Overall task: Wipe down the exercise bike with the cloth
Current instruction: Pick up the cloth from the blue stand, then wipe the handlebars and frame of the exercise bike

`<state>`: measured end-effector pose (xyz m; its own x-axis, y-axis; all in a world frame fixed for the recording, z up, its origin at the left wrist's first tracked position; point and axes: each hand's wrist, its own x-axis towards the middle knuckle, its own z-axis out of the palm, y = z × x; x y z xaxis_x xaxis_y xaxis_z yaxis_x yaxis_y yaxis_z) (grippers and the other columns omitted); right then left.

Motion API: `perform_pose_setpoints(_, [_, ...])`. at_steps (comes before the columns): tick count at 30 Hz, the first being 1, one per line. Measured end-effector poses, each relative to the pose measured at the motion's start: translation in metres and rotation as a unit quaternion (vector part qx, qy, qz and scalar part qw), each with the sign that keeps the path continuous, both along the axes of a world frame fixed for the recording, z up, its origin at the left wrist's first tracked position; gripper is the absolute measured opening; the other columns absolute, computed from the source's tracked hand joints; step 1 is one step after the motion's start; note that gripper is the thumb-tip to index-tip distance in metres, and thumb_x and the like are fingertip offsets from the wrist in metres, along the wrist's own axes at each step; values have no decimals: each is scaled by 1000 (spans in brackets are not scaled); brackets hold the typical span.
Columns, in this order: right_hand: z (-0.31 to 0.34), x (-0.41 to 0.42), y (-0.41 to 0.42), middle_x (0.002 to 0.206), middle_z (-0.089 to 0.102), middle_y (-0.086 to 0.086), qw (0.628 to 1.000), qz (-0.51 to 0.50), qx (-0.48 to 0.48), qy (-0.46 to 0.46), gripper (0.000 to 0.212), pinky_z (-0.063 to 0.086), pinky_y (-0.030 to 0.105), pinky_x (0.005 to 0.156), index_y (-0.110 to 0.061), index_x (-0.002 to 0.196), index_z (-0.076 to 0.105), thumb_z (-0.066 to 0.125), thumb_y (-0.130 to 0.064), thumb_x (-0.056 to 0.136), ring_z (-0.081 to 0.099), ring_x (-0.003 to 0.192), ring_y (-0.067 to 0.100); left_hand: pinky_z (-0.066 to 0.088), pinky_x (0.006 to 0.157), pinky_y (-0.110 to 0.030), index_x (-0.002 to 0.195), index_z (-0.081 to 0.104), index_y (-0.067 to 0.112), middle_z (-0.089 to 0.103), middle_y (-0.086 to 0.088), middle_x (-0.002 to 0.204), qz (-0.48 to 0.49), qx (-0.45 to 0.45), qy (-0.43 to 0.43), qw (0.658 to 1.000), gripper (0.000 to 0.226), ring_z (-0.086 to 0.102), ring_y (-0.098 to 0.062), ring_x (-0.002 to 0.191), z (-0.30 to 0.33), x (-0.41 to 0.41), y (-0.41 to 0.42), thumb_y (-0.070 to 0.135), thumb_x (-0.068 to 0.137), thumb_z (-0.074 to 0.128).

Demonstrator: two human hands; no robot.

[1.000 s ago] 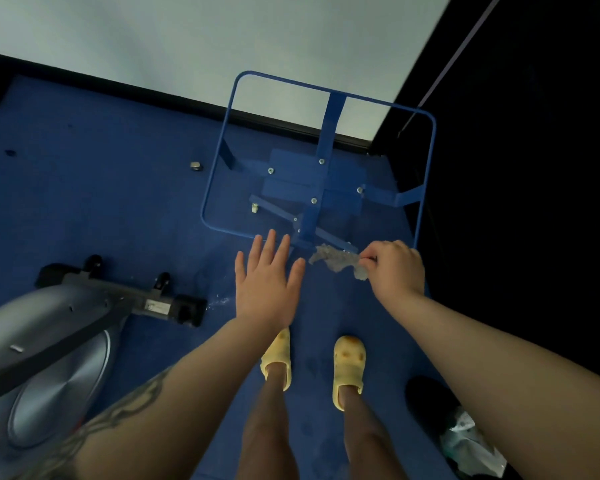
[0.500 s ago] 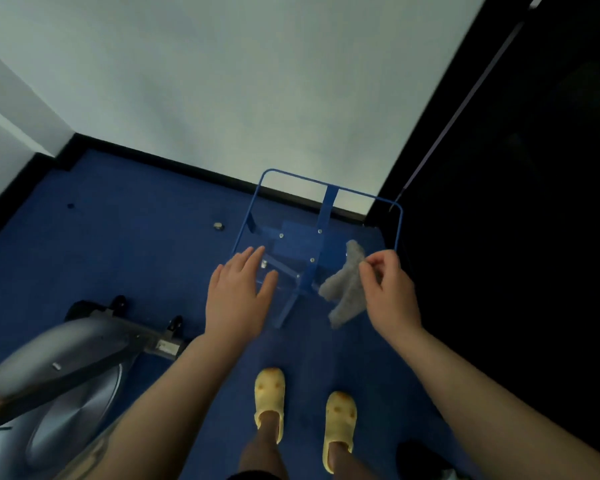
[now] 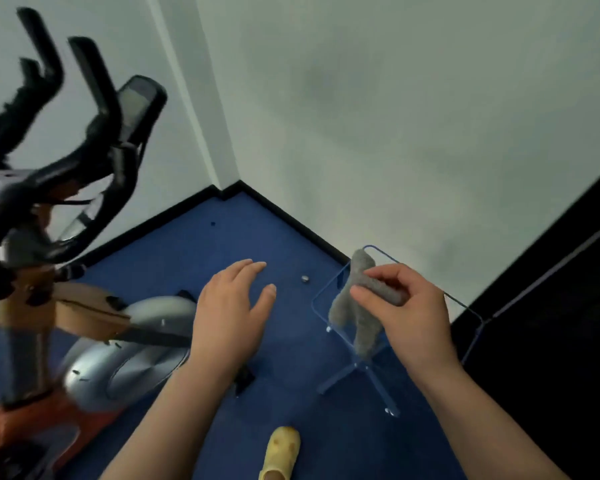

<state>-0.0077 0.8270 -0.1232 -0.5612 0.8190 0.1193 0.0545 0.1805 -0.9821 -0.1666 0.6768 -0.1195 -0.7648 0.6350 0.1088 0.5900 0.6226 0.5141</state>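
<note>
The exercise bike [image 3: 84, 237] fills the left side, blurred: black handlebars and a console at the top, a silver flywheel cover and an orange frame lower down. My right hand [image 3: 406, 317] pinches a grey cloth [image 3: 357, 306], which hangs down in the air at the right. My left hand [image 3: 229, 317] hovers empty with fingers spread, just right of the flywheel cover and not touching the bike.
A blue metal frame [image 3: 371, 368] lies on the blue carpet [image 3: 194, 244] under my right hand. A small metal piece [image 3: 305, 278] sits near the wall. A yellow shoe [image 3: 280, 452] is at the bottom. The right is dark.
My view has swung up and to the left, bringing the bike's handlebars and console into sight. My right hand has lifted the cloth higher. Both hands have risen.
</note>
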Motion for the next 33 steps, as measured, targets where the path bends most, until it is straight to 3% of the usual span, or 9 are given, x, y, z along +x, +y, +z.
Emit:
perform_pose_setpoints(5, [26, -38, -56, 85, 71, -10, 990, 130, 48, 2, 16, 55, 26, 72, -30, 84, 70, 77, -18, 76, 67, 82, 7, 30, 109, -35, 131, 52, 25, 48, 5, 140, 98, 12, 15, 995, 44, 39, -15, 130, 18, 5, -89, 38, 89, 52])
perform_pose_setpoints(11, [49, -86, -137, 83, 70, -12, 968, 236, 85, 17, 13, 53, 17, 69, -27, 84, 71, 77, -19, 76, 66, 80, 4, 32, 109, -39, 129, 53, 30, 49, 9, 138, 210, 51, 38, 976, 42, 40, -14, 128, 44, -3, -190, 39, 88, 52])
perform_pose_setpoints(14, [55, -109, -177, 83, 70, -13, 958, 268, 103, 20, 13, 52, 15, 68, -28, 84, 71, 76, -20, 77, 67, 80, 4, 29, 107, -34, 129, 51, 31, 48, 11, 136, 241, 63, 40, 968, 44, 39, -13, 127, 50, -13, -233, 43, 87, 48])
perform_pose_setpoints(17, [58, -136, -217, 82, 71, -13, 958, 265, 103, 35, 11, 52, 14, 64, -29, 84, 71, 76, -22, 76, 67, 78, 4, 27, 105, -29, 128, 51, 33, 48, 12, 136, 242, 77, 39, 967, 42, 39, -11, 126, 54, -33, -274, 40, 87, 50])
perform_pose_setpoints(26, [52, -210, -309, 82, 71, -13, 982, 174, 66, 42, 7, 51, 14, 61, -29, 85, 71, 74, -26, 79, 66, 77, 2, 28, 111, -38, 130, 48, 37, 45, 15, 138, 205, 58, 28, 977, 40, 37, -9, 129, 58, -116, -382, 42, 90, 47])
perform_pose_setpoints(33, [57, -255, -321, 81, 70, -19, 991, 108, 72, 28, 9, 53, 19, 61, -35, 82, 70, 73, -28, 80, 66, 77, 0, 30, 106, -31, 128, 49, 37, 46, 17, 136, 156, 82, 0, 984, 39, 39, -4, 122, 48, -159, -396, 39, 89, 48])
